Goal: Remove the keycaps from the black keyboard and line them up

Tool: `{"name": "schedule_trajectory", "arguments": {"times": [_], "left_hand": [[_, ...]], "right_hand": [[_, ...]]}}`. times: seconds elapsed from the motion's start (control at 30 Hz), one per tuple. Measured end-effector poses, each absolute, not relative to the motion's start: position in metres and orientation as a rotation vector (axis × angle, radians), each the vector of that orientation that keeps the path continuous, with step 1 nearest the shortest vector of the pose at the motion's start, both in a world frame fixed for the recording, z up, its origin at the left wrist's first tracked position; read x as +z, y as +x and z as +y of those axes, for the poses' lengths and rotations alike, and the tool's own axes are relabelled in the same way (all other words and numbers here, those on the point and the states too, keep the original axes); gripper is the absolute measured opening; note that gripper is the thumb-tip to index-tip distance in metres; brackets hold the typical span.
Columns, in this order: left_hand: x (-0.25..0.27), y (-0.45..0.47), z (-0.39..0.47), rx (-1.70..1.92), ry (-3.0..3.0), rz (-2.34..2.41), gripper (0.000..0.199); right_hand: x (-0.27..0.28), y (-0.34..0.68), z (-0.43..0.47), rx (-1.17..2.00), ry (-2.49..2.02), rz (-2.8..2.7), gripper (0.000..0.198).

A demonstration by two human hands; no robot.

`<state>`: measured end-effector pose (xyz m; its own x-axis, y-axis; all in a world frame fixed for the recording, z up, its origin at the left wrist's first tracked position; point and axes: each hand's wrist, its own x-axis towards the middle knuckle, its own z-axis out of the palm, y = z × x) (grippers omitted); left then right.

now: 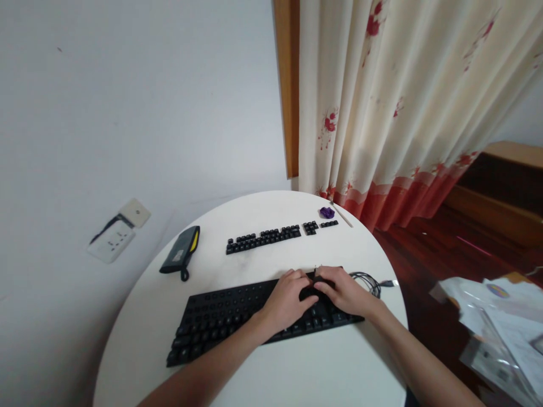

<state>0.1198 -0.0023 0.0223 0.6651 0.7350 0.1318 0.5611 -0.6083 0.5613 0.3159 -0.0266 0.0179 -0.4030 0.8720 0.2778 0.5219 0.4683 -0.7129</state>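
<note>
A black keyboard [237,299] lies across the near part of the round white table. Keys sit in its nearer rows, while the farther rows show bare key sockets. Over its right half are both of my hands, almost touching. My left hand [288,297] is bent, fingertips and thumb closing around a small dark spot I cannot make out. My right hand [341,288] is also curled, with thumb and fingers pinched by the keyboard's far edge. Small thin tips poke up beside its fingers; their kind is unclear. Removed black keycaps [265,240] stand in rows beyond the keyboard.
A dark pouch with a yellow patch [182,251] lies at the left. A coiled cable [367,281] rests right of the keyboard. A crumpled purple cloth [327,212] and a thin brush-like stick [343,216] lie near the far right edge. A curtain [360,113] hangs behind.
</note>
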Motion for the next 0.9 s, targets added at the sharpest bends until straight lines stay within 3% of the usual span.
{"name": "schedule_trajectory", "arguments": {"times": [0.2, 0.43, 0.9], "left_hand": [[0.013, 0.127, 0.005, 0.450, 2.496, 1.007, 0.024], [0.002, 0.130, 0.005, 0.525, 2.481, 1.036, 0.019], [0.010, 0.128, -0.002, 0.812, 2.323, 0.981, 0.014]], "right_hand": [[0.024, 0.317, -0.029, 0.626, -1.062, -2.215, 0.018], [0.008, 0.309, -0.026, 0.437, -1.385, -2.149, 0.018], [0.004, 0.299, -0.027, 0.617, -1.343, -1.632, 0.025]]}}
